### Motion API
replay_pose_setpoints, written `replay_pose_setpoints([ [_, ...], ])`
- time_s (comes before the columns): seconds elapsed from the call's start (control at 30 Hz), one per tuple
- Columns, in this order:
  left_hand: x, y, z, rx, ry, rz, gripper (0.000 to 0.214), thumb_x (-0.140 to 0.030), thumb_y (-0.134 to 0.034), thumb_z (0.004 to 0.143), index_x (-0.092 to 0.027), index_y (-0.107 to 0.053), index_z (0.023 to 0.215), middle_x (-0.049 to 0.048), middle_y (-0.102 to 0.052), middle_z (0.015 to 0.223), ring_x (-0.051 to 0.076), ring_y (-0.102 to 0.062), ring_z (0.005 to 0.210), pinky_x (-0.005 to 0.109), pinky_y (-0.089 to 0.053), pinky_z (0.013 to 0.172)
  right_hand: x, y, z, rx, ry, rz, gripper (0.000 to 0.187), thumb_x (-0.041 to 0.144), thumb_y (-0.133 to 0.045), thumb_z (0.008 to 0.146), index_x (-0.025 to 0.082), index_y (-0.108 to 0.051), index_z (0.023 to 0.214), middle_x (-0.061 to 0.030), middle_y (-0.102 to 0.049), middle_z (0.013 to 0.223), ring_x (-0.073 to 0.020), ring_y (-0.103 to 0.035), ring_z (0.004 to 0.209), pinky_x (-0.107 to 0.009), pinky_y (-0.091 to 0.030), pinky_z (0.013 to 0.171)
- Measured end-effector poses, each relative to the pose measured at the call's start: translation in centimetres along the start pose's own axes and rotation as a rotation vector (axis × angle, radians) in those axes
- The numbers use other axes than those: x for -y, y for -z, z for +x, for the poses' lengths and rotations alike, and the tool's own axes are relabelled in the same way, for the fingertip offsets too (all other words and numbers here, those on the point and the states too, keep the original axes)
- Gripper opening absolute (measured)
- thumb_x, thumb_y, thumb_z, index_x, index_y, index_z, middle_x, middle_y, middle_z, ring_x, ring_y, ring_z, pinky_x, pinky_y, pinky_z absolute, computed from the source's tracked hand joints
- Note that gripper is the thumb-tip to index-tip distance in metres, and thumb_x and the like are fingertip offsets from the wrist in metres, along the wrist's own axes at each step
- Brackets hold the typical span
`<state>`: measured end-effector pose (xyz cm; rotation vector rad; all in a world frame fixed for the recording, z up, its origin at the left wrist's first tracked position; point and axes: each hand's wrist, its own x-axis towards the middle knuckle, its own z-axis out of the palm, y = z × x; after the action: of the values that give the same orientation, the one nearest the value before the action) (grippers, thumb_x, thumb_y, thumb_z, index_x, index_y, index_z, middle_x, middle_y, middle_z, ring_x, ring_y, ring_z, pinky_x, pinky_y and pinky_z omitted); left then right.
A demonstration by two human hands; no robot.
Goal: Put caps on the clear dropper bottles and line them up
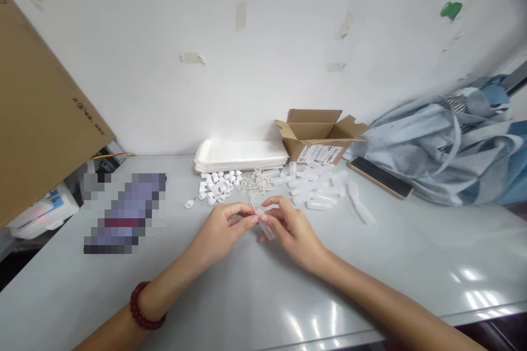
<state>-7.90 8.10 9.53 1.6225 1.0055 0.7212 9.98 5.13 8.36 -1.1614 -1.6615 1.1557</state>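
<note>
On the table (370, 263), near the white caps (218, 184), gripped a clear vial (266, 228) in the curled right hand (294, 233); pinched it too with fingertips of the left hand (222, 230).

A small clear plastic tube (264, 224), pale and translucent, is held slantwise between the fingertips of both hands. The left hand (222, 232) pinches its middle with thumb and forefinger, the right hand (293, 232) closes its fingers around the lower end, and the thin upper end pokes out beyond the fingertips
</note>
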Motion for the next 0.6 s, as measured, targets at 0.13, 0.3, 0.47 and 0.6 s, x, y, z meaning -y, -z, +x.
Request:
replay_pose_setpoints([
  [0.13,0.0,-0.5,-0.2,-0.130,-0.032,0.273,0.016,-0.028,-0.055,0.086,-0.021,-0.069,0.088,0.0012,-0.072,0.088,0.019,-0.064,0.086,0.030,-0.047,0.074,-0.2,-0.1,0.4,-0.023,-0.083,0.106,0.027,0.041,-0.049,0.091,0.017,-0.049,0.105,-0.0031,-0.068,0.075,-0.0180,-0.068,0.064,-0.031,-0.050,0.063],
  [0.3,0.5,-0.8,-0.6,-0.273,-0.125,0.481,0.014,-0.025,-0.054,0.086,-0.020,-0.066,0.092,0.0033,-0.070,0.086,0.019,-0.063,0.080,0.032,-0.050,0.069,-0.4,0.0,0.7,-0.057,-0.145,0.285,0.029,0.043,-0.057,0.086,0.017,-0.051,0.098,0.0010,-0.066,0.068,-0.0190,-0.070,0.067,-0.032,-0.050,0.069],
  [0.47,0.5,-1.1,-1.0,-0.292,-0.548,0.689,0.023,-0.017,-0.051,0.088,-0.017,-0.056,0.111,0.0095,-0.063,0.106,0.022,-0.058,0.100,0.037,-0.050,0.085,-0.3,0.3,1.0,-0.078,-0.185,0.400,0.033,0.044,-0.065,0.080,0.017,-0.053,0.095,0.0011,-0.066,0.068,-0.0182,-0.069,0.067,-0.031,-0.050,0.069],
  [0.6,0.6,-1.3,-1.0,-0.173,-0.666,0.838,0.043,-0.019,-0.060,0.085,-0.014,-0.047,0.125,0.0132,-0.056,0.124,0.027,-0.048,0.116,0.043,-0.045,0.097,-0.1,0.3,1.1,-0.037,-0.225,0.523,0.036,0.044,-0.068,0.077,0.017,-0.052,0.095,-0.0013,-0.069,0.072,-0.0194,-0.070,0.068,-0.032,-0.051,0.068],
])
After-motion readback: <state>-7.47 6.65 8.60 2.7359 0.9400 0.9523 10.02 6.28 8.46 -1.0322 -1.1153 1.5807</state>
